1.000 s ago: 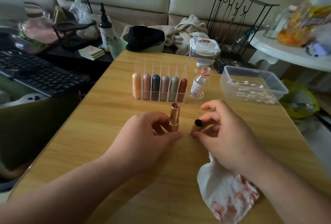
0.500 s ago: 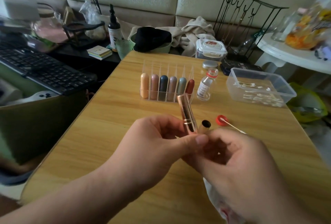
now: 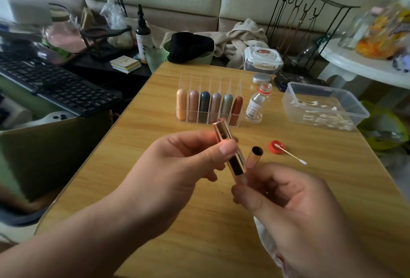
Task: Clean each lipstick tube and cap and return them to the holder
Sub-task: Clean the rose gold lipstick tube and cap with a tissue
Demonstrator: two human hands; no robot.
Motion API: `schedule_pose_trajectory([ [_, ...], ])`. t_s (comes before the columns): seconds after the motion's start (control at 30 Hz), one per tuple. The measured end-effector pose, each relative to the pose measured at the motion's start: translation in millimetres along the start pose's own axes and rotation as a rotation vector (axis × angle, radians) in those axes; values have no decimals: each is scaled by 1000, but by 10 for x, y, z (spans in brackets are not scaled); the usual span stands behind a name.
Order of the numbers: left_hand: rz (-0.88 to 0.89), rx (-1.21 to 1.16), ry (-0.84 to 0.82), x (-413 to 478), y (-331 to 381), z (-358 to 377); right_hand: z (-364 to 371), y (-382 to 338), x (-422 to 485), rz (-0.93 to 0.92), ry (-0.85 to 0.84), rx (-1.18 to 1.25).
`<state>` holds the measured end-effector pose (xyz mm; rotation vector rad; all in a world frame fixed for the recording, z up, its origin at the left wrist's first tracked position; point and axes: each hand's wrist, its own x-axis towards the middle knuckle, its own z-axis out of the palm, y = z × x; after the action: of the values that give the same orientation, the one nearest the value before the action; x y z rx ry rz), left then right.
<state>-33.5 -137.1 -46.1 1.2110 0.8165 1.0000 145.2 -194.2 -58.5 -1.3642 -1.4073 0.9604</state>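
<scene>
My left hand (image 3: 177, 166) grips a rose-gold lipstick tube (image 3: 238, 165), tilted with its open top pointing up and to the left, above the wooden table (image 3: 155, 104). My right hand (image 3: 299, 211) holds the matching cap (image 3: 255, 157), dark open end up, just right of the tube's base; its thumb touches the tube's lower end. A stained white tissue (image 3: 266, 246) shows under the right hand. The clear holder (image 3: 193, 80) at mid-table carries several capped lipsticks in a row.
A red bottle cap (image 3: 273, 149) and a cotton swab (image 3: 292, 156) lie right of the hands. A small glass bottle (image 3: 257, 104) stands beside the holder. A plastic box of swabs (image 3: 321, 91) sits at the right; a keyboard (image 3: 55, 86) lies left, off the table.
The tube stood upright on the table; my left hand has lifted and tilted it. My right hand has brought the cap up beside the tube's base.
</scene>
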Motion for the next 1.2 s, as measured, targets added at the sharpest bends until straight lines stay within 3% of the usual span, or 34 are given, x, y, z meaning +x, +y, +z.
schedule_pose_trajectory([
  [0.07, 19, -28, 2, 4, -3, -1, -26, -1, 12, 84, -121, 202],
  [0.13, 26, -81, 1, 11, -7, 4, -11, -14, 39, 265, -259, 593],
  [0.23, 34, -119, 7, 13, -33, 12, 34, -2, 41, 383, -290, 937],
  [0.4, 34, -124, 38, 9, -65, 18, 119, -25, 31, 330, -185, 979],
  [0.57, 36, -146, 53, 15, -53, 43, 103, 4, 58, 484, -440, 1111],
  [0.7, 8, -109, -4, -12, -72, 41, 125, -6, 49, 464, -410, 1104],
  [0.77, -34, -80, -89, -39, -78, 86, 144, -61, 30, 448, -342, 1000],
  [0.83, -64, -58, -109, -72, -84, 116, 89, -130, 13, 402, -307, 737],
  [0.93, -92, 18, -38, -81, -33, 91, -212, -207, 40, 152, -213, 67],
  [1.0, -138, 113, 29, -81, 16, 47, -532, -215, 121, -33, -18, -370],
  [1.07, -167, 252, 25, -92, 44, 29, -752, -215, 210, -5, 105, -609],
  [1.2, -220, 439, -56, -123, 5, 83, -716, -26, 215, 295, -17, -810],
])
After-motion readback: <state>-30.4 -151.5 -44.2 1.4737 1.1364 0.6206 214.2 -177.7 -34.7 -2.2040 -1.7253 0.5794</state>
